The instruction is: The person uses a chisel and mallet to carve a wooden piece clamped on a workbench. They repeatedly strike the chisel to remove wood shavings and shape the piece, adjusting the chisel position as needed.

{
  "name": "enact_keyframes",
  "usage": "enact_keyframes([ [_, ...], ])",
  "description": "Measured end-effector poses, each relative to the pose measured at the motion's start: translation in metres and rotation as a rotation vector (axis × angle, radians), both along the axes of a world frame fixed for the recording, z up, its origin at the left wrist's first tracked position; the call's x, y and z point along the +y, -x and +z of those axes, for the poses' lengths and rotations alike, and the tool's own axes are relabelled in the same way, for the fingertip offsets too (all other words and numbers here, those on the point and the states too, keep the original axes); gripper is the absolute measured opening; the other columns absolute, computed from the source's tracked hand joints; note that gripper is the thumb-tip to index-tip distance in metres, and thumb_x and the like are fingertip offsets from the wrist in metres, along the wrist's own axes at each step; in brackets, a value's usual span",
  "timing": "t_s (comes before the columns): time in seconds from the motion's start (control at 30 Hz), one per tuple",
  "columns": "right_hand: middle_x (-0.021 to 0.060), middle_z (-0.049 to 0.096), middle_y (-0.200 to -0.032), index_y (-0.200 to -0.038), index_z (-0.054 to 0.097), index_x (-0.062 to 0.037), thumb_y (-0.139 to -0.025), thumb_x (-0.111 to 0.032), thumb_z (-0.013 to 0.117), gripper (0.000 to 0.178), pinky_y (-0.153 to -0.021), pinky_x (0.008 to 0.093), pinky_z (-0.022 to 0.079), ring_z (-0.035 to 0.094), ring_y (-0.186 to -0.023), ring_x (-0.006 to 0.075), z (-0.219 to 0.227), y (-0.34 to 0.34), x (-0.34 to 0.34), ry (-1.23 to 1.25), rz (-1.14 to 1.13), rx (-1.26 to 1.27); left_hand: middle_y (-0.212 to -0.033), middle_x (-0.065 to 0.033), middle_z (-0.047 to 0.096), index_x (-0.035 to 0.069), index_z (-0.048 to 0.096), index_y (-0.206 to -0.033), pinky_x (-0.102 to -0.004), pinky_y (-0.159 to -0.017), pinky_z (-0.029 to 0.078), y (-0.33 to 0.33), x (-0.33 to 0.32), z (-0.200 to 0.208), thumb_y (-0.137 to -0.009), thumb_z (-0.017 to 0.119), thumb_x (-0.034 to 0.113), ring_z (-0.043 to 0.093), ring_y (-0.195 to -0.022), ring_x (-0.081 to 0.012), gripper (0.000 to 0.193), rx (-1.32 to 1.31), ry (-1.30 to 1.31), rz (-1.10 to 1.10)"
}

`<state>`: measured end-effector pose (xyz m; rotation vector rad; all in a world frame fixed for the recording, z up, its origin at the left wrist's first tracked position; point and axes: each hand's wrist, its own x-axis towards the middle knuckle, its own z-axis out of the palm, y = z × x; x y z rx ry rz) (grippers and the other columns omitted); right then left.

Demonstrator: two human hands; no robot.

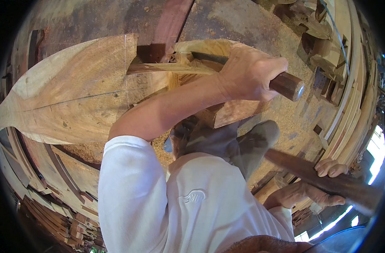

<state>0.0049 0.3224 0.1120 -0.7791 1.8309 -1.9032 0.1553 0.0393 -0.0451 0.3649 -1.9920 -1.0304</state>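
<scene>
My left hand (251, 74) is closed round the wooden handle (287, 86) of a chisel, whose butt end has a shiny metal face. The dark blade (209, 57) points left into a hollowed part of a large carved wooden piece (74, 90); its cutting edge is hard to make out. The piece is leaf-shaped and pale brown, with a dark line along it and a thin line across it. At the lower right, my right hand (319, 185) grips a thick dark wooden club (298, 166), fingers over the top and thumb below. The club is apart from the chisel.
A reddish-brown board (172, 25) meets the carved piece from above. Wood shavings cover the floor (291, 105). Rough wood blocks (327, 50) and long planks (355, 101) lie on the right, with more timber strips (25, 164) on the left. My bent leg (258, 143) is close beside the carved piece.
</scene>
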Motion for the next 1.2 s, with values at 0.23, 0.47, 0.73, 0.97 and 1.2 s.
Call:
enact_keyframes([
  [0.23, 0.0230, 0.070, -0.120, -0.140, 0.059, 0.0013, -0.078, 0.001, 0.079, 0.065, -0.090, 0.0448, 0.059, 0.072, -0.095, 0.0357, -0.039, 0.003, -0.013, -0.764, 0.004, 0.439, -0.071, -0.0114, 0.064, 0.010, 0.058, -0.085, -0.0499, -0.060, 0.051, -0.001, 0.019, -0.002, -0.059, 0.084, 0.017, 0.069, -0.072, -0.0360, 0.037, -0.064, -0.002, -0.037],
  [0.47, 0.0219, 0.071, -0.116, -0.133, 0.059, 0.0018, -0.078, -0.037, 0.089, 0.074, -0.091, 0.0458, 0.055, 0.070, -0.105, 0.0321, -0.077, 0.015, 0.054, -0.552, 0.094, 0.344, -0.067, -0.0106, 0.062, 0.009, 0.056, -0.084, -0.0511, -0.061, 0.051, -0.001, 0.011, -0.001, -0.062, 0.083, 0.017, 0.067, -0.067, -0.0382, 0.036, -0.025, -0.023, -0.035],
  [0.73, 0.0052, 0.056, -0.076, -0.092, 0.053, -0.0078, -0.076, -0.083, 0.075, 0.080, -0.067, 0.0358, 0.054, 0.062, -0.068, 0.0211, -0.027, 0.005, -0.017, -0.247, 0.231, 0.179, -0.066, -0.0106, 0.061, 0.009, 0.056, -0.083, -0.0474, -0.058, 0.051, 0.002, 0.007, -0.004, -0.067, 0.082, 0.023, 0.067, -0.064, -0.0345, 0.034, -0.032, 0.055, -0.056],
  [0.97, 0.0196, 0.065, -0.120, -0.144, 0.048, 0.0017, -0.079, -0.012, 0.080, 0.074, -0.093, 0.0414, 0.054, 0.065, -0.111, 0.0293, -0.066, 0.022, -0.015, -0.600, 0.447, 0.779, -0.076, -0.0120, 0.066, 0.006, 0.063, -0.094, -0.0447, -0.062, 0.053, -0.010, -0.001, -0.004, -0.065, 0.085, 0.019, 0.069, -0.073, -0.0357, 0.039, -0.062, 0.005, -0.044],
  [1.2, 0.0122, 0.061, -0.100, -0.118, 0.058, 0.0009, -0.091, -0.054, 0.079, 0.065, -0.076, 0.0364, 0.056, 0.066, -0.082, 0.0247, -0.039, 0.003, -0.031, 0.050, 0.460, 0.013, -0.072, -0.0133, 0.069, 0.009, 0.065, -0.093, -0.0473, -0.062, 0.056, -0.004, -0.003, 0.002, -0.074, 0.080, 0.028, 0.072, -0.069, -0.0359, 0.031, -0.126, -0.016, -0.040],
])
